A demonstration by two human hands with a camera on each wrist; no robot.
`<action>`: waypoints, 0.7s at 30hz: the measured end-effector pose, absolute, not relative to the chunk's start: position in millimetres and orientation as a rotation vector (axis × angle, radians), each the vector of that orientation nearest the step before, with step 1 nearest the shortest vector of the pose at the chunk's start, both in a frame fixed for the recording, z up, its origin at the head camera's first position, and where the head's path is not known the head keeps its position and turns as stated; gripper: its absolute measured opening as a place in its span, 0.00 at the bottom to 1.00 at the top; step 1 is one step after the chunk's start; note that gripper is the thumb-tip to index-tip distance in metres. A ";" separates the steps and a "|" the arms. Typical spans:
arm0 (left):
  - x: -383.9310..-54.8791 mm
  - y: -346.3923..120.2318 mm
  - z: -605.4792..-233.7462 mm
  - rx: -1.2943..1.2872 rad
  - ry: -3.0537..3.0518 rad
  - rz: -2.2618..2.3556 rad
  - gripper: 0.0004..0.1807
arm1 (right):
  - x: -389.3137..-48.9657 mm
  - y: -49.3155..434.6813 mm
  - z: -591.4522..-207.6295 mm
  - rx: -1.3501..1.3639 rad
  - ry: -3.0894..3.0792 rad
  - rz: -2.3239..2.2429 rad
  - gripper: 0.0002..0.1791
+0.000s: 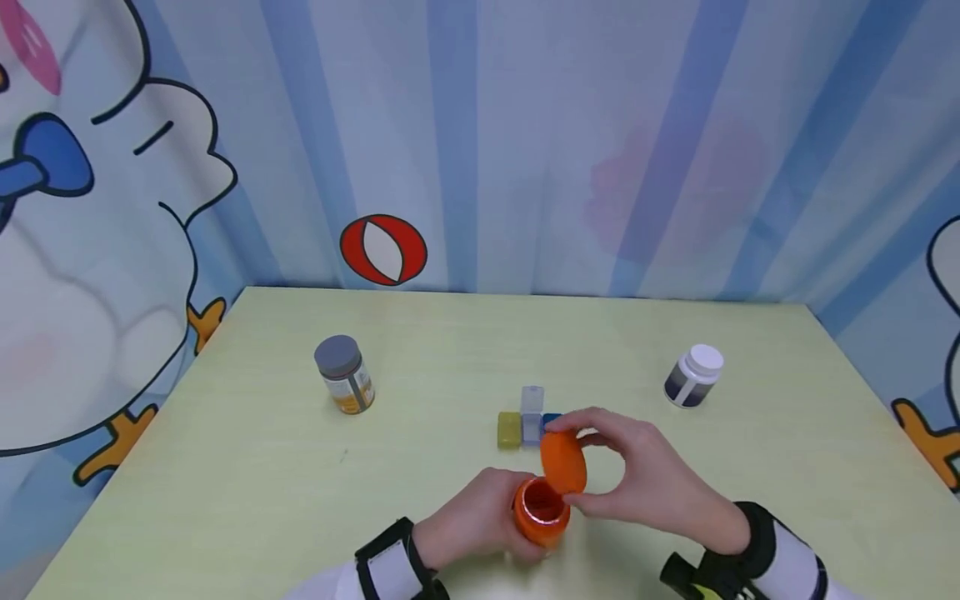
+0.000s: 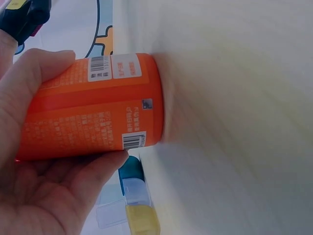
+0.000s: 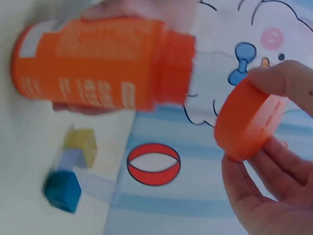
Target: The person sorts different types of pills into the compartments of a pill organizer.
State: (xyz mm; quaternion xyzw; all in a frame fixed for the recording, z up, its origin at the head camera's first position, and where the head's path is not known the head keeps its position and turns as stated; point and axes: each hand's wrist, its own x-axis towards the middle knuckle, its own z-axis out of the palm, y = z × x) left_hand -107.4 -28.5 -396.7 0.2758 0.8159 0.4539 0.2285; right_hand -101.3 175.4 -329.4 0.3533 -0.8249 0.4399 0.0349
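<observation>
An orange pill bottle (image 1: 542, 527) stands upright on the table with its mouth uncovered. My left hand (image 1: 491, 512) is wrapped around its side; in the left wrist view the bottle's base (image 2: 155, 98) meets the tabletop. Between thumb and fingers my right hand (image 1: 637, 475) pinches the orange lid (image 1: 564, 462), tilted on edge just above the bottle's mouth. The right wrist view shows the lid (image 3: 249, 120) apart from the bottle neck (image 3: 176, 68). Just beyond the hands sits a small pill box with a yellow compartment (image 1: 509, 431), a clear one with its flap raised (image 1: 532, 400), and a blue one partly hidden.
A grey-capped bottle (image 1: 345, 375) stands at the left of the table (image 1: 427, 350). At the right is a white-capped bottle (image 1: 693, 375) with a dark label. Behind the table's back edge hangs a blue striped curtain (image 1: 510, 167) with cartoon prints.
</observation>
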 end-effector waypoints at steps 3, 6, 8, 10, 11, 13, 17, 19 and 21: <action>-107.0 -27.6 -396.0 0.720 2.257 1.235 0.22 | -107.0 187.1 -321.7 0.932 -2.544 1.403 0.32; -105.9 -26.7 -395.6 0.691 2.269 1.212 0.22 | -113.3 204.5 -317.9 0.771 -2.550 1.404 0.32; -105.3 -26.4 -395.5 0.686 2.273 1.202 0.23 | -116.9 218.5 -317.6 0.660 -2.567 1.409 0.31; -105.2 -26.2 -395.1 0.686 2.276 1.194 0.23 | -120.3 232.9 -319.5 0.553 -2.592 1.397 0.31; -105.2 -26.1 -394.9 0.683 2.274 1.194 0.23 | -121.9 240.4 -321.4 0.495 -2.617 1.370 0.31; -105.3 -26.1 -394.8 0.689 2.276 1.193 0.23 | -124.2 254.0 -326.2 0.372 -2.676 1.291 0.31; -105.8 -26.1 -394.8 0.691 2.283 1.194 0.23 | -126.9 276.8 -338.1 0.201 -2.789 1.150 0.33; -106.2 -26.2 -394.7 0.690 2.286 1.191 0.22 | -127.7 285.7 -344.6 0.165 -2.826 1.142 0.34; -106.4 -26.2 -394.8 0.698 2.293 1.190 0.22 | -128.9 293.5 -351.9 0.135 -2.861 1.159 0.35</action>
